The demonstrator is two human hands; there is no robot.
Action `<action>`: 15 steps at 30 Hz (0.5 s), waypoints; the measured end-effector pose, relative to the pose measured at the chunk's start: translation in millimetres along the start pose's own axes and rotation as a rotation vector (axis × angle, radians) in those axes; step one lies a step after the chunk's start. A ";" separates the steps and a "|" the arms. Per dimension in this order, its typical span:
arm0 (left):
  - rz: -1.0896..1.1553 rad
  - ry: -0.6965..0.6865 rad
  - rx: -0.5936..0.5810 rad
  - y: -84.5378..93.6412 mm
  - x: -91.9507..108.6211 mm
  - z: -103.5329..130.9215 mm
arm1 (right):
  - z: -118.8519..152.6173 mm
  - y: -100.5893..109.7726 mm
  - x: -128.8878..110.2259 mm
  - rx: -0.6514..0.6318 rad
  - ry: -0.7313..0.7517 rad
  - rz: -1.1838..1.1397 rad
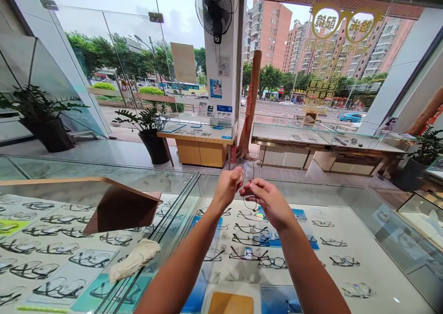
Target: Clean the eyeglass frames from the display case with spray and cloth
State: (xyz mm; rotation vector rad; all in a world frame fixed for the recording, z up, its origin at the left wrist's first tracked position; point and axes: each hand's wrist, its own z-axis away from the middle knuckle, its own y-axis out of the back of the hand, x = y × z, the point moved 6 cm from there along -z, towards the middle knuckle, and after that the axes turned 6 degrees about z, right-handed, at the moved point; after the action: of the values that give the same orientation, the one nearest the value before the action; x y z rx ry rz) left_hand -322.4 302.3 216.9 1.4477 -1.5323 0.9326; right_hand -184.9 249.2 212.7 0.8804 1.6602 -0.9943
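Note:
Over the glass display case [346, 184], I hold a pair of thin-rimmed eyeglasses [248, 171] on end, one lens above the other. My left hand [228, 184] is closed at the upper lens, its thumb on top. Fingers of my right hand [272, 201] pinch the frame near its middle, and the lower lens shows beside them. My fingers hide part of the frame. To the left of my forearms, a crumpled cream cloth [134, 260] lies on the glass top.
Rows of eyeglasses [249, 240] lie inside the case below. A brown wooden piece [124, 208] rests on the left glass top, and a tan rectangular object [230, 303] is at the front. Beyond stand a wooden cabinet [200, 152], a potted plant [154, 143] and a wall fan [213, 9].

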 end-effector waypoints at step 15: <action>-0.269 0.036 -0.205 -17.5 -1.8 17.7 | -11.5 24.0 1.1 0.188 0.075 -0.359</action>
State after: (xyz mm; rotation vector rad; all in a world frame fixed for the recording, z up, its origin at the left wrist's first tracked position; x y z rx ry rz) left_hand -306.2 285.6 207.9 1.4365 -1.3251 0.6198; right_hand -168.0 269.5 208.9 0.7622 1.8508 -1.3945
